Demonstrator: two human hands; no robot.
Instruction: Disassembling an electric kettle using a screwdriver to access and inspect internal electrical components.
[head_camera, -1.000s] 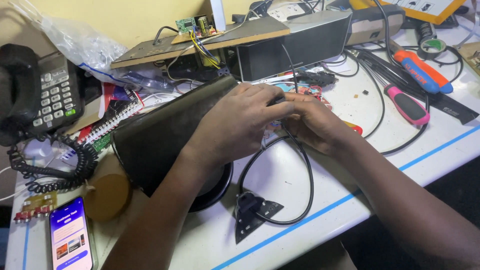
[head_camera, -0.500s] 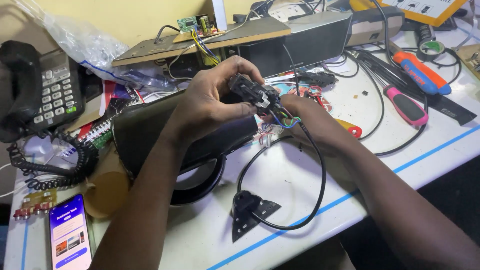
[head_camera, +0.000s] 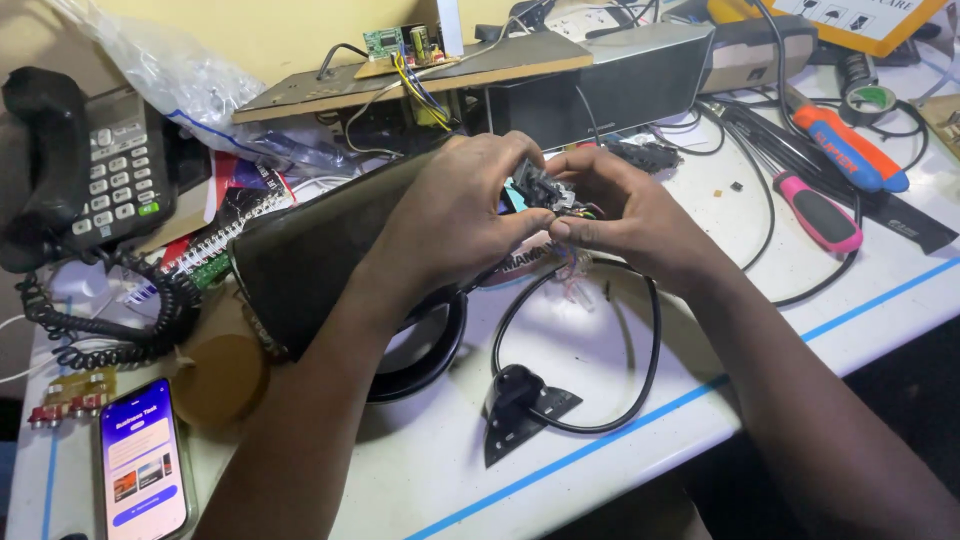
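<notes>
At the centre of the frame, the left hand (head_camera: 455, 215) and the right hand (head_camera: 625, 215) meet fingertip to fingertip, both closed in a pinch on a small dark electronic module (head_camera: 540, 188) with short coloured wires trailing below it. The module is held above the white table (head_camera: 700, 330), just in front of the dark cylindrical housing (head_camera: 310, 255) that lies under the left forearm. The part appears light, rigid and fragile; grip it by its body edges rather than by the thin wires, which probably bend and pull loose easily. A black cable (head_camera: 640, 350) loops beneath the hands to a black triangular plate (head_camera: 525, 415) at lower centre and may drag on movement. Open room lies at lower centre and centre right; screwdrivers (head_camera: 835, 175) crowd the upper right, a telephone (head_camera: 95, 170) the upper left, and a smartphone (head_camera: 140, 465) the lower left.
</notes>
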